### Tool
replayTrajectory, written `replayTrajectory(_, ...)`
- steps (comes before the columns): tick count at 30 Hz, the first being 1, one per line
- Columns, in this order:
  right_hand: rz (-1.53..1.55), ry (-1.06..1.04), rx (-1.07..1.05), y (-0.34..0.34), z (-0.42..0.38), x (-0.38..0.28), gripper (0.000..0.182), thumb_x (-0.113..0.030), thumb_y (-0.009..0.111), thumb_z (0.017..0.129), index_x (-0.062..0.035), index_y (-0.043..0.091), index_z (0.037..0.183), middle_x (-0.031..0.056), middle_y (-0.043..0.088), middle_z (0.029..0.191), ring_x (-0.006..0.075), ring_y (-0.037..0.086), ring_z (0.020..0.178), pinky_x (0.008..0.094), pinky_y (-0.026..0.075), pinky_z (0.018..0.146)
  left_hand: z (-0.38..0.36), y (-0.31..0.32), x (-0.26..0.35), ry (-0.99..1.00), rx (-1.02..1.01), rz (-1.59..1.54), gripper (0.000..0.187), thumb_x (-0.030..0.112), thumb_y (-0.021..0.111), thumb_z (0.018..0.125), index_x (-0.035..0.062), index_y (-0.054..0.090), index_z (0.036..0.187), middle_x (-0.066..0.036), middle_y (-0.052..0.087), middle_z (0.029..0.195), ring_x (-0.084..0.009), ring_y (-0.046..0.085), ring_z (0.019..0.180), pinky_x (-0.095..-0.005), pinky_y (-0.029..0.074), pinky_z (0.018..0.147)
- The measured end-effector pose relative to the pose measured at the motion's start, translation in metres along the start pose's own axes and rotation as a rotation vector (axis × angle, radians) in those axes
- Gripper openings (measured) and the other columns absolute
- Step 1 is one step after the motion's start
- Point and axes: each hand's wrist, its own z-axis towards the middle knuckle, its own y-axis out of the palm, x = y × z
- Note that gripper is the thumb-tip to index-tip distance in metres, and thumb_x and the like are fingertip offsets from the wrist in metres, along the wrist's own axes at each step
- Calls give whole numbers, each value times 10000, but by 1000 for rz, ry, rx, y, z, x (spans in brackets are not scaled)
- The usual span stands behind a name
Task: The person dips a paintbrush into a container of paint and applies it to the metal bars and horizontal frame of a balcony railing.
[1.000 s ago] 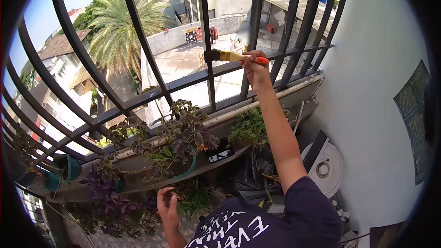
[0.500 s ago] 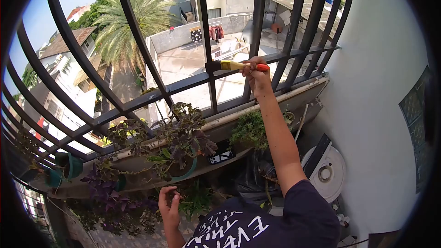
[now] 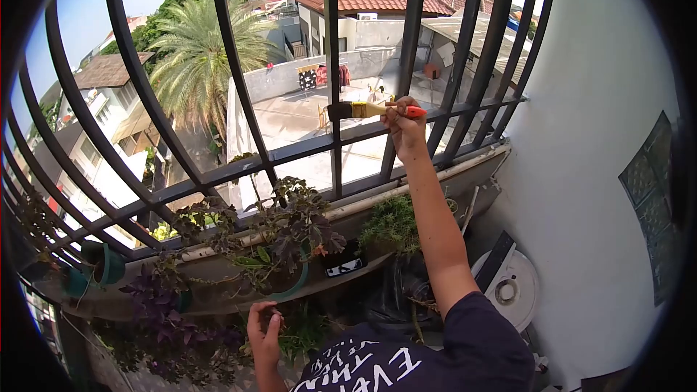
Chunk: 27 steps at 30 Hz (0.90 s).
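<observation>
My right hand (image 3: 404, 120) is closed around the handle of a paintbrush (image 3: 370, 109) with a pale handle, a red-orange end and a yellowish ferrule. Its dark bristles lie against an upright bar of the black metal railing (image 3: 298, 148), just above the horizontal rail. Low in the view, my left hand (image 3: 263, 327) is held with fingers loosely bent and thumb apart, and nothing can be made out in it. Nearest to that hand are the potted plants, among them a dark-leaved one (image 3: 298, 218) in a green pot.
Purple foliage (image 3: 156, 305) and a green pot (image 3: 109, 265) hang at the left. A fern-like plant (image 3: 388, 225) sits below my right forearm. A white round lid (image 3: 519, 283) leans near the white wall (image 3: 573, 138) on the right. Rooftops and a palm (image 3: 200, 58) show beyond the bars.
The view has tilted slightly, so the railing and plants sit lower in it. The paintbrush stays in my right hand, its bristles at the same upright bar. My left hand has hardly changed.
</observation>
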Motion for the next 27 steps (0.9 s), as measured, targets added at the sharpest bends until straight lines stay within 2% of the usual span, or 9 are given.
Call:
replayTrajectory(8, 21, -220, -112, 67, 75, -66, 187, 66, 679, 811, -61, 545, 842, 110, 640, 836, 194, 645, 657, 249, 496, 549, 9, -3, -5, 65, -43, -8, 204, 24, 556, 901, 9, 549, 1104, -39, 537, 885, -118, 537, 821, -259, 452, 779)
replayTrajectory(12, 60, -229, -100, 72, 87, -78, 188, 38, 700, 810, -93, 570, 846, 109, 638, 884, 205, 655, 678, 243, 500, 564, 11, -2, -6, 59, -54, -42, 206, 20, 551, 903, 4, 548, 1108, -43, 543, 877, -118, 539, 822, -257, 451, 778)
replayTrajectory(13, 57, -219, -65, 70, 82, -73, 193, 63, 682, 808, -77, 550, 827, 119, 642, 855, 215, 651, 656, 254, 493, 541, 11, -2, -4, 67, -47, -45, 205, 20, 552, 903, 2, 548, 1108, -43, 544, 878, -118, 539, 822, -257, 451, 777)
replayTrajectory(17, -42, -93, -59, 37, 62, -52, 214, 82, 693, 789, -72, 547, 815, 138, 640, 890, 227, 649, 650, 263, 503, 534, 14, -4, -1, 91, -10, -71, 206, 24, 557, 903, -1, 547, 1107, -44, 544, 881, -118, 539, 823, -258, 450, 775)
replayTrajectory(20, -62, -112, -52, 41, 65, -55, 217, 81, 697, 786, -70, 545, 822, 129, 640, 875, 223, 647, 645, 263, 500, 531, 17, -7, -3, 96, -22, -67, 209, 27, 560, 902, -1, 546, 1109, -45, 544, 881, -119, 538, 822, -259, 449, 774)
replayTrajectory(27, -3, -316, -77, 107, 110, -103, 203, 64, 697, 794, -67, 553, 851, 109, 635, 807, 204, 639, 633, 256, 496, 544, 23, -6, -7, 113, -53, -97, 226, 49, 560, 898, 5, 546, 1119, -56, 540, 906, -128, 533, 846, -270, 447, 777)
